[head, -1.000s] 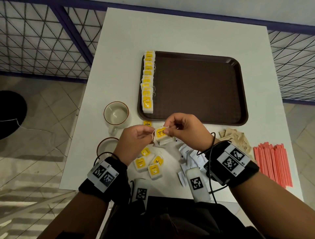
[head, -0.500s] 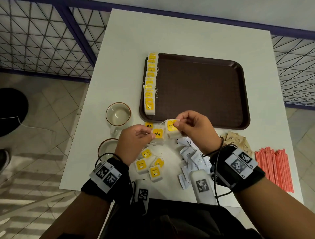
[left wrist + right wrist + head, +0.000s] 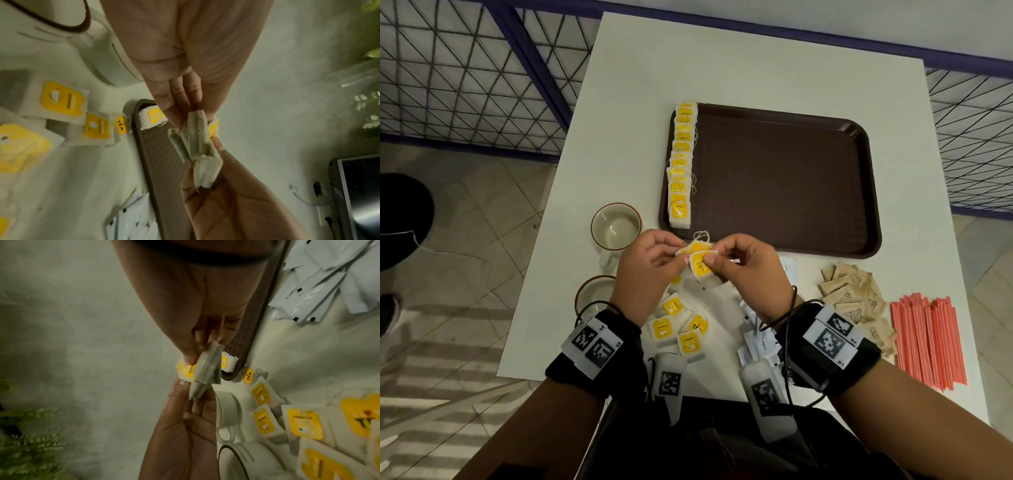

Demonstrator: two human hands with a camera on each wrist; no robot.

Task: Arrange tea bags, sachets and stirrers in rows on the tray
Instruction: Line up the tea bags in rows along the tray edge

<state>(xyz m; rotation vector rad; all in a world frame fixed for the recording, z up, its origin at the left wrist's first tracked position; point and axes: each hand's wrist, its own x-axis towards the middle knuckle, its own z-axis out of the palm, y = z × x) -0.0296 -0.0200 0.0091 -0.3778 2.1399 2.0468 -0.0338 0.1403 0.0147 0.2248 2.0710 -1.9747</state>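
Both hands meet just in front of the near left corner of the brown tray. My left hand and right hand pinch two yellow-labelled tea bags, pressed together and overlapping, with a string loop sticking up. In the wrist views the pair of tea bags hangs edge-on between my left hand and my right hand. A row of tea bags lies along the tray's left edge. Several loose tea bags lie on the table under my left wrist.
White sachets lie under my right wrist, brown sachets to their right, and red stirrers at the table's right edge. Two cups stand left of my hands. Most of the tray floor is bare.
Half a second ago each hand held a tea bag side by side. Now the two bags overlap and both hands have closed in together.
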